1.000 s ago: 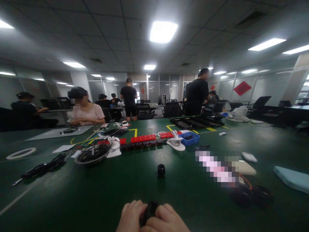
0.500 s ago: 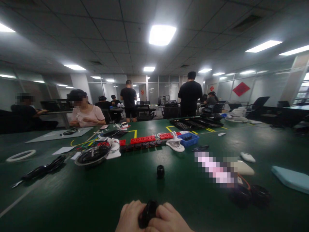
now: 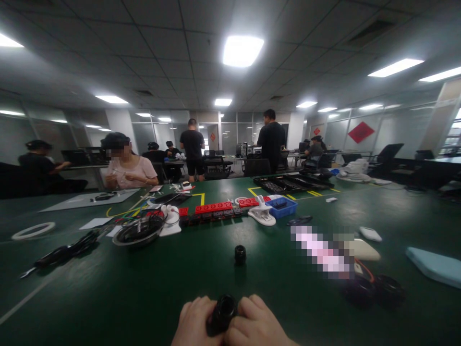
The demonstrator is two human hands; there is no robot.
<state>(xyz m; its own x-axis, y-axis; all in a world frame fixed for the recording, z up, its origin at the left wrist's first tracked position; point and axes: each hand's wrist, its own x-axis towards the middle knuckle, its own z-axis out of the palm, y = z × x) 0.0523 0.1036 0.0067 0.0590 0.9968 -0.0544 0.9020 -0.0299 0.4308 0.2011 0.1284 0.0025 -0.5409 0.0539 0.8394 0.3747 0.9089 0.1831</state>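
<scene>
At the bottom edge of the head view my left hand and my right hand are both closed around one small black round part, a ring-shaped fitting with a hollow middle. They hold it just above the green table. A second, similar black fitting stands alone on the table a little beyond my hands.
Further out lie a metal bowl of cables, red and black blocks, a white clamp, a blue bin and black trays. Dark objects and a light blue pad sit right. A seated person works far left; others stand behind.
The black part has turned slightly between my fingers, now showing its hollow end. A standing person in black at the back has walked left. My hands stay in place.
</scene>
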